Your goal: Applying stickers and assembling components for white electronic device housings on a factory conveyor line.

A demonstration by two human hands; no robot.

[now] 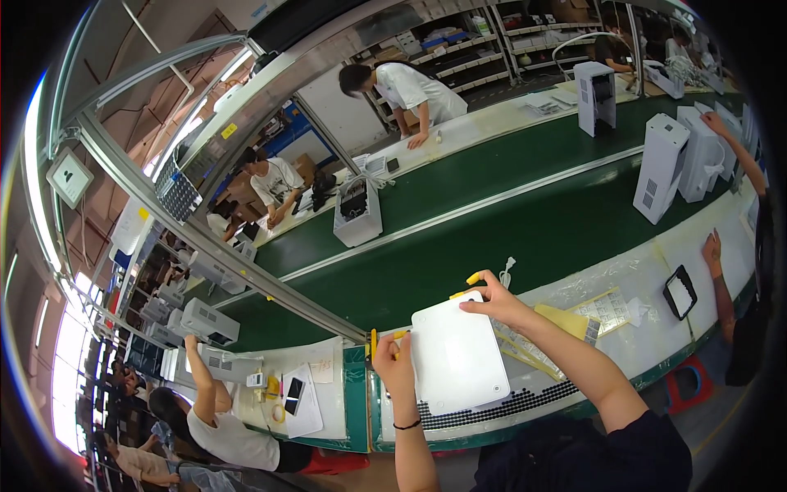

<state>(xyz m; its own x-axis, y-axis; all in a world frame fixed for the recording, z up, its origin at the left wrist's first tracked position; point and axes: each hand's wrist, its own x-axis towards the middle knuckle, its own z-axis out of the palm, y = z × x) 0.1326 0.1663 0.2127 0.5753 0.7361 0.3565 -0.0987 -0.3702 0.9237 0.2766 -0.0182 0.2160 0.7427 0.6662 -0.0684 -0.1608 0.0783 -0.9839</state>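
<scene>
- White panel (457,358), flat with rounded corners, is held over the near worktop (648,271), just this side of the green conveyor belt (508,238).
- Left hand (395,363) is clenched on the panel's left edge, with a yellow clip (397,335) at the fingers; right hand (496,303) grasps the far right corner, beside two more yellow clips (470,280).
- Risk: the panel is gripped at two edges only, so a slip at either hand would likely drop it onto the black perforated strip (492,406) below, marking the face.
- Risk: the small yellow pieces sit at the fingertips; one could be knocked loose and rolled onto the belt.
- Risk: the manila envelope (566,321) and clear film sheet (602,307) lie just beside the right forearm and could be swept off by an elbow.
- Risk: the white cable tie (507,271) lies at the belt edge and could be carried away.
- Signs: a small white square screen with a dark mark (69,176) is mounted on the frame upper left; a yellow tag (229,130) is seen on the overhead rail.
- Packages: white tower housings (661,166) stand on the belt to the right; a black-framed tray (680,291) lies near a co-worker's hand (711,248).
</scene>
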